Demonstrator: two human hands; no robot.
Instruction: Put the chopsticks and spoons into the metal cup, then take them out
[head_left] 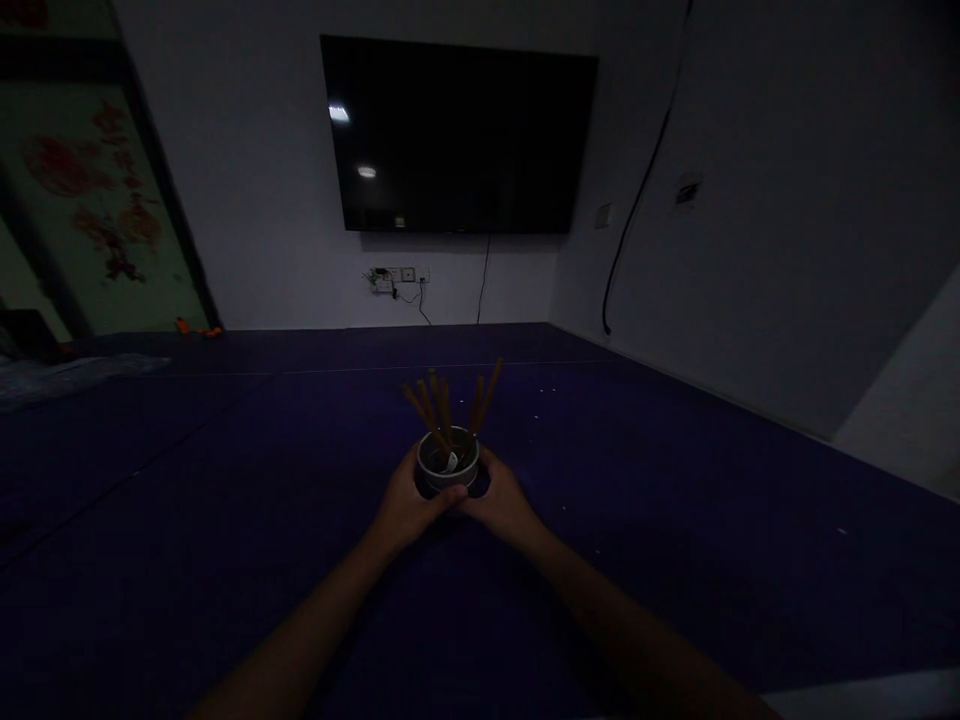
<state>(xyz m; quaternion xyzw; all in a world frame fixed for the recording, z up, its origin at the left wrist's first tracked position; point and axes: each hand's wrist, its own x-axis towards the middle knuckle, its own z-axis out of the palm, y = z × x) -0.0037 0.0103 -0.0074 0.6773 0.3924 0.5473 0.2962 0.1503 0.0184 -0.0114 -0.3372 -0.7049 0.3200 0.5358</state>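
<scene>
A round, grey metal-looking cup [448, 481] stands upright in the middle of the view, held from both sides. Several brown sticks [444, 405] rise out of it, fanned apart, and a small white piece [451, 462] shows inside near the front. My left hand [412, 505] is wrapped round the cup's left side. On the right side, my right hand [501, 497] curves round it the same way, and the thumbs meet at the front. The fingers behind the cup are hidden. Dim light makes it hard to tell whether the cup rests on the floor.
Dark blue flooring [300, 480] with small white scraps [547, 390] spreads around. On the far wall hangs a television [461, 135], above sockets with cables [397, 277]. A black cable [637, 215] runs down the right wall. Clear plastic sheeting [75, 375] and orange objects [199, 330] lie at left.
</scene>
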